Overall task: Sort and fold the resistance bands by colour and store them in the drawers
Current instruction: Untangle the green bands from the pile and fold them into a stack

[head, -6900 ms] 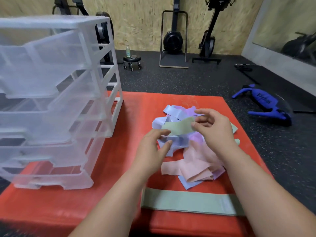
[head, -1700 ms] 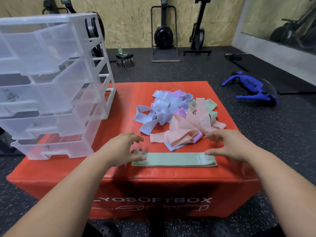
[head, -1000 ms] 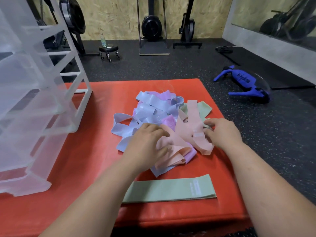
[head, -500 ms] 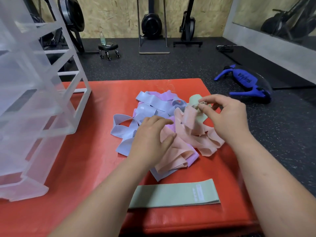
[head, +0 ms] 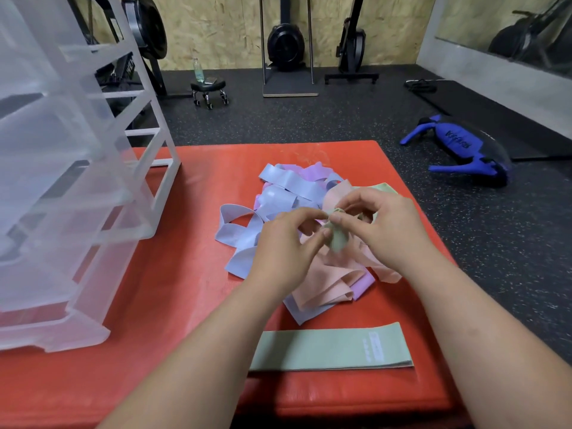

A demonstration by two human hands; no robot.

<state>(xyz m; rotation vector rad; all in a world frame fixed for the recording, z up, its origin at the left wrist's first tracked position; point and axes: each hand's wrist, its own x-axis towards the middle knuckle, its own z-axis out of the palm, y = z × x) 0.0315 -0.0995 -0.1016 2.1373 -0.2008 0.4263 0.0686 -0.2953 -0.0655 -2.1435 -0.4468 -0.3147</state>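
A tangled pile of resistance bands (head: 278, 196) in blue, purple, pink and green lies on the red soft box (head: 173, 292). Above the pile, my left hand (head: 288, 243) and my right hand (head: 383, 227) both pinch a crumpled green band (head: 337, 236) that trails back to the pile's right side. One flat green band (head: 331, 351) lies alone near the box's front edge. The clear plastic drawer unit (head: 62, 181) stands on the left of the box with its drawers pulled partly out.
A blue exercise device (head: 458, 150) lies on the dark floor to the right. Rowing machines (head: 288, 44) stand along the wooden back wall, and a small wheeled stool (head: 209, 91) carries a bottle. The box edge drops off close on the right and front.
My hands left the flat green band at the front and went into the pile. My right hand pulled a green band up from the right side, and my left hand has joined it.
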